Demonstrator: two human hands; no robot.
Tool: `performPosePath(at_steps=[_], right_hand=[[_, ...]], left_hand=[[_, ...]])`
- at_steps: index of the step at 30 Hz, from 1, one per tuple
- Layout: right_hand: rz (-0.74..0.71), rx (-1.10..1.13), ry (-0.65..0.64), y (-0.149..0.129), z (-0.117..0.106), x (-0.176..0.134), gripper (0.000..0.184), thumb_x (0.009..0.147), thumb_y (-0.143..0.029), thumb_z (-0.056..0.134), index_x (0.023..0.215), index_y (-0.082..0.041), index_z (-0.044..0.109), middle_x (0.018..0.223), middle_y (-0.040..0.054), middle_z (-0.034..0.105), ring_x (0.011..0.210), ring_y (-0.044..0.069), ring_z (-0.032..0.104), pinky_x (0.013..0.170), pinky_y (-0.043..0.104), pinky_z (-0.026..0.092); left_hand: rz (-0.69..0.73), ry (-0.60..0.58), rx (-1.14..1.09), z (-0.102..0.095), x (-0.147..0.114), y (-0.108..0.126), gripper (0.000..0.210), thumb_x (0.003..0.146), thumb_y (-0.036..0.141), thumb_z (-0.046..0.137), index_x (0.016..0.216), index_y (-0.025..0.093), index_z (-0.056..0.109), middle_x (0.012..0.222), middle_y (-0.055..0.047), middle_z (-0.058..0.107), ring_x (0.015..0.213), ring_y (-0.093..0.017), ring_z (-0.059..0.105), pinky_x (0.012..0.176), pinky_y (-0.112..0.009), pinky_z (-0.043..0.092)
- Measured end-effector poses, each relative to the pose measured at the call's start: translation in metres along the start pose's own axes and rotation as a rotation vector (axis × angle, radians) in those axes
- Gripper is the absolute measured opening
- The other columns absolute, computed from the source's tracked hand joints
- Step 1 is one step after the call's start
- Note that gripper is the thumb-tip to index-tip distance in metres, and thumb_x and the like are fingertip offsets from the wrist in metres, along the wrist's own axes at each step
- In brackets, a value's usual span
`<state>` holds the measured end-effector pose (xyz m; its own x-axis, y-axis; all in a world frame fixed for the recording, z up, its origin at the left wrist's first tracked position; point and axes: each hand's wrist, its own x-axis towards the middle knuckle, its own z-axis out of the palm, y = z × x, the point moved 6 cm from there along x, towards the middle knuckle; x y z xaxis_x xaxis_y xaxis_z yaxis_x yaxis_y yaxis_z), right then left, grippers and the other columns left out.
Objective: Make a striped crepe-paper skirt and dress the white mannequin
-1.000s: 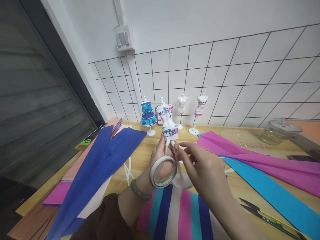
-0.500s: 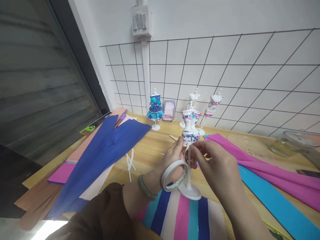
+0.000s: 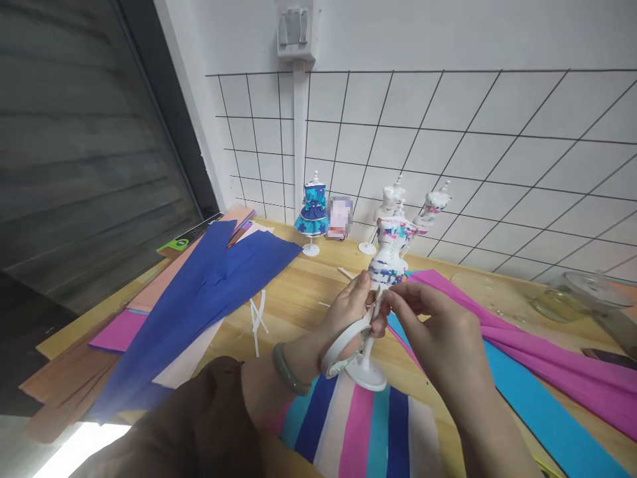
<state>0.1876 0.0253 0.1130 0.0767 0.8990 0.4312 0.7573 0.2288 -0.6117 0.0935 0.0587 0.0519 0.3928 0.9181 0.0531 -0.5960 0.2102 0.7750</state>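
My left hand (image 3: 348, 309) is closed around the upper stand of a small white dress-form mannequin (image 3: 391, 245), just below its paint-splashed torso. The mannequin leans to the right, with its round base (image 3: 367, 376) over striped fabric (image 3: 355, 425). A roll of white double-sided tape (image 3: 334, 352) hangs against my left palm, and a tape strip (image 3: 377, 304) runs up from it between my hands. My right hand (image 3: 440, 325) pinches at the strip with thumb and forefinger. Fingers partly hide the strip's end.
A mini mannequin in a blue dress (image 3: 312, 212) stands at the back, near two white ones (image 3: 391, 198). Blue crepe sheets (image 3: 199, 292) lie left, beside paper scraps (image 3: 257, 318). Pink fabric (image 3: 478, 318), a blue strip (image 3: 537, 398) and a glass jar (image 3: 562, 299) are on the right.
The mannequin has tilted, its top to the right and its base to the left. The tape roll has turned more edge-on. The view has shifted slightly.
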Motion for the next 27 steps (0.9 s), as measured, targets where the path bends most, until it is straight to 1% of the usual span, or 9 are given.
performPosePath(at_steps=[3, 7, 9, 11, 14, 16, 21, 23, 27], right_hand=[[0.045, 0.079, -0.024, 0.001, -0.002, 0.000, 0.019, 0.082, -0.035, 0.056, 0.077, -0.020, 0.066, 0.072, 0.0045, 0.071, 0.069, 0.021, 0.067, 0.062, 0.032, 0.047], [0.082, 0.307, -0.083, 0.003, 0.001, 0.002, 0.024, 0.083, -0.038, 0.055, 0.079, -0.017, 0.065, 0.074, 0.0071, 0.071, 0.070, 0.021, 0.067, 0.067, 0.034, 0.051], [0.100, 0.399, -0.098, 0.005, 0.003, 0.004, 0.024, 0.081, -0.040, 0.058, 0.078, -0.017, 0.065, 0.072, 0.0077, 0.071, 0.068, 0.021, 0.066, 0.066, 0.034, 0.052], [0.133, 0.444, -0.105, 0.009, 0.006, 0.005, 0.024, 0.078, -0.040, 0.062, 0.077, -0.016, 0.065, 0.070, 0.0070, 0.070, 0.067, 0.020, 0.066, 0.065, 0.033, 0.053], [0.173, 0.453, -0.104, 0.011, 0.007, 0.006, 0.023, 0.076, -0.039, 0.064, 0.075, -0.016, 0.065, 0.070, 0.0062, 0.070, 0.067, 0.020, 0.066, 0.067, 0.033, 0.052], [0.179, 0.429, -0.101, 0.011, 0.007, 0.005, 0.023, 0.077, -0.039, 0.063, 0.074, -0.016, 0.064, 0.071, 0.0067, 0.070, 0.067, 0.020, 0.066, 0.067, 0.033, 0.052], [0.186, 0.394, -0.093, 0.014, 0.007, 0.005, 0.024, 0.075, -0.040, 0.063, 0.076, -0.016, 0.063, 0.071, 0.0069, 0.070, 0.069, 0.021, 0.066, 0.066, 0.035, 0.051], [0.173, 0.386, -0.084, 0.015, 0.008, 0.005, 0.024, 0.075, -0.040, 0.063, 0.077, -0.016, 0.063, 0.070, 0.0064, 0.069, 0.067, 0.021, 0.065, 0.063, 0.034, 0.051], [0.100, 0.356, -0.059, 0.013, 0.007, 0.006, 0.024, 0.076, -0.039, 0.060, 0.077, -0.016, 0.064, 0.069, 0.0070, 0.069, 0.064, 0.020, 0.065, 0.058, 0.031, 0.050]], left_hand=[[0.034, -0.006, 0.030, -0.001, 0.001, 0.002, 0.052, 0.075, 0.069, 0.043, 0.082, 0.017, 0.048, 0.056, 0.004, 0.047, 0.038, -0.005, 0.038, 0.038, -0.019, 0.027], [0.091, -0.027, 0.112, -0.002, 0.002, 0.005, 0.050, 0.078, 0.066, 0.042, 0.085, 0.018, 0.049, 0.059, 0.004, 0.049, 0.038, -0.005, 0.039, 0.038, -0.019, 0.027], [0.118, -0.031, 0.147, -0.001, 0.002, 0.007, 0.047, 0.080, 0.064, 0.041, 0.087, 0.017, 0.050, 0.058, 0.004, 0.047, 0.039, -0.005, 0.038, 0.039, -0.018, 0.029], [0.144, -0.023, 0.164, -0.001, 0.001, 0.009, 0.046, 0.082, 0.061, 0.041, 0.088, 0.017, 0.050, 0.055, 0.005, 0.045, 0.040, -0.005, 0.037, 0.040, -0.018, 0.029], [0.165, -0.019, 0.167, 0.001, -0.001, 0.011, 0.043, 0.084, 0.058, 0.040, 0.090, 0.017, 0.051, 0.055, 0.005, 0.045, 0.041, -0.005, 0.037, 0.040, -0.018, 0.029], [0.154, -0.018, 0.172, 0.001, -0.001, 0.010, 0.042, 0.085, 0.057, 0.040, 0.091, 0.018, 0.051, 0.057, 0.005, 0.046, 0.041, -0.005, 0.038, 0.041, -0.018, 0.029], [0.133, 0.014, 0.162, 0.000, -0.001, 0.010, 0.046, 0.081, 0.060, 0.044, 0.093, 0.017, 0.053, 0.056, 0.004, 0.046, 0.041, -0.005, 0.038, 0.041, -0.018, 0.029], [0.141, 0.029, 0.177, 0.000, -0.002, 0.011, 0.047, 0.082, 0.060, 0.042, 0.095, 0.017, 0.053, 0.056, 0.004, 0.046, 0.041, -0.005, 0.038, 0.041, -0.018, 0.028], [0.144, 0.036, 0.211, 0.001, -0.003, 0.012, 0.047, 0.083, 0.059, 0.042, 0.100, 0.017, 0.053, 0.054, 0.004, 0.046, 0.042, -0.006, 0.038, 0.041, -0.019, 0.028]])
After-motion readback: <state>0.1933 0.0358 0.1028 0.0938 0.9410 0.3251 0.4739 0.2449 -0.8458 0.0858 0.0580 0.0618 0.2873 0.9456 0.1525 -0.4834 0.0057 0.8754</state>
